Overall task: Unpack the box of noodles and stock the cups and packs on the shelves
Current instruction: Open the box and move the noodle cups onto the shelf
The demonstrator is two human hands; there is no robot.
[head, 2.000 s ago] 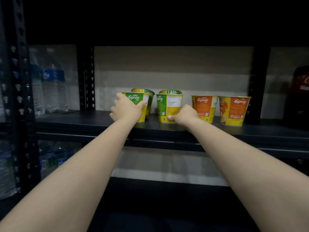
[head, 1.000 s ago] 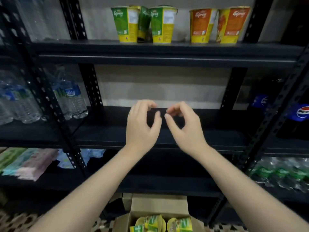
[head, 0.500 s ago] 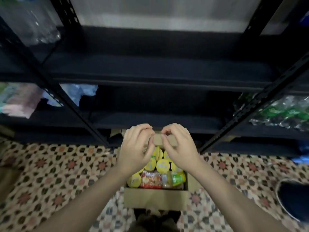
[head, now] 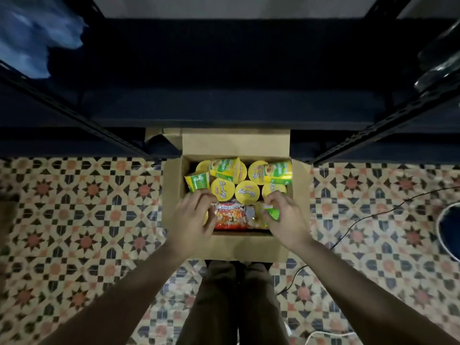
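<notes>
An open cardboard box (head: pixel 239 245) stands on the patterned floor in front of the dark shelves (head: pixel 224 108). It holds several yellow-lidded noodle cups (head: pixel 247 192), some lying on their sides, and a red noodle pack (head: pixel 230 216) at the near edge. My left hand (head: pixel 193 220) reaches into the box's near left corner, fingers spread over a cup that is mostly hidden under it. In the near right corner, my right hand (head: pixel 287 221) has its thumb and fingers curled round a green noodle cup (head: pixel 272 212).
Black slotted shelf posts (head: pixel 373 135) slant in from both sides. A blue plastic bag (head: pixel 37 33) lies on a shelf at the upper left. A black cable (head: pixel 368 216) crosses the tiled floor at the right toward a dark round object (head: pixel 450 230). My legs (head: pixel 236 295) are right behind the box.
My view has swung down from the upper shelf with its standing cups to the box on the floor. Both hands have come down empty into the box, the right closing on a green cup.
</notes>
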